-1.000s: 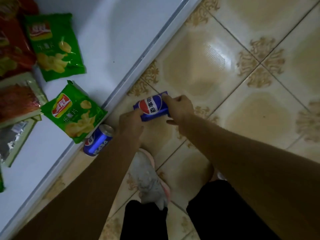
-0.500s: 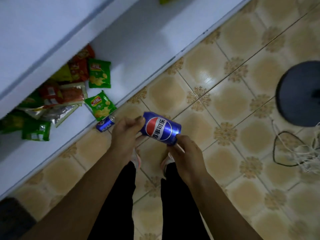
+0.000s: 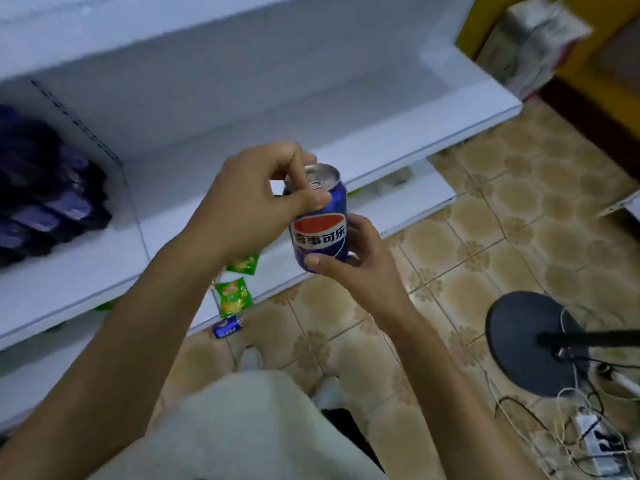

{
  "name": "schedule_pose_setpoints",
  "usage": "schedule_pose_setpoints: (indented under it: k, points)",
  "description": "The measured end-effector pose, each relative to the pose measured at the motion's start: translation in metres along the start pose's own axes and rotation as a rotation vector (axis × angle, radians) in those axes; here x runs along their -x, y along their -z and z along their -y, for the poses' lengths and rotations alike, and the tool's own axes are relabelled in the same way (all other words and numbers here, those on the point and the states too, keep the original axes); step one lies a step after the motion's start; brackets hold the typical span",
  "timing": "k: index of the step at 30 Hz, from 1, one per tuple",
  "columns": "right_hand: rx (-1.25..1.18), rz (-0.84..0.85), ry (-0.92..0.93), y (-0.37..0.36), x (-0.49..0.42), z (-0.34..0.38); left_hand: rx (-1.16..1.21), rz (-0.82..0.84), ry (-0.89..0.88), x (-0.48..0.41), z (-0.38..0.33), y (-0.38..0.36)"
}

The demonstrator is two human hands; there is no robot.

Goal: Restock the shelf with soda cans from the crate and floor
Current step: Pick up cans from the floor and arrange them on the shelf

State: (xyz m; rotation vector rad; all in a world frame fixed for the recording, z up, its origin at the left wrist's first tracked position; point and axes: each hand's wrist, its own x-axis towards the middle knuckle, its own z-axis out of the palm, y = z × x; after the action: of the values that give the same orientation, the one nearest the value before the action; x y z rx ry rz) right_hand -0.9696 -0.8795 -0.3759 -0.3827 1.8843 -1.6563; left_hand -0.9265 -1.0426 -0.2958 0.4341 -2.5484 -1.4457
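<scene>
While you hold the soda can [image 3: 320, 220] upright in mid-air, over the near edge of the white shelf [image 3: 381, 133], your left hand [image 3: 252, 206] pinches its top rim between thumb and curled fingers. Your right hand [image 3: 356, 268] is curled round its lower end, thumb lying across the front just under the logo. Below your left forearm a second can [image 3: 227, 327] lies on its side on the tiled floor [image 3: 485, 237], touching the foot of the shelf. Just beyond it a green snack bag [image 3: 233, 296] sits on the bottom board, with another green bag [image 3: 244, 264] a little farther in. To the far left, dark blue packets [image 3: 45, 188] are piled on a higher board. On the floor to your right stands a round black stand base [image 3: 526, 341], and nearer you beside it lie tangled cables [image 3: 540, 420] and a power strip [image 3: 588, 441].
</scene>
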Motion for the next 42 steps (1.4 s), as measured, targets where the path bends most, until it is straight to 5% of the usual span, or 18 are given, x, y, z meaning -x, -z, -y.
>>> schedule_pose_setpoints:
  k: [7,11,20,31,35,42]
  points:
    - [0.163,-0.044,0.323,-0.036,0.023,0.064,-0.155,-0.115,-0.049,0.026,-0.056,0.047]
    - [0.272,0.012,0.299,-0.052,0.016,0.093,-0.225,-0.221,-0.053,0.04,-0.068,0.067]
    - [0.005,0.246,0.251,-0.131,-0.011,0.165,0.068,-0.233,0.006,0.095,-0.003,0.147]
    - [0.308,0.318,0.518,-0.297,-0.051,0.264,0.249,-0.625,-0.192,0.074,0.038,0.272]
    - [0.359,0.315,0.556,-0.347,-0.084,0.286,0.109,-0.622,-0.109,0.068,0.06,0.33]
    - [0.468,0.149,0.494,-0.422,-0.182,0.294,-0.572,-0.623,0.038,0.106,0.126,0.37]
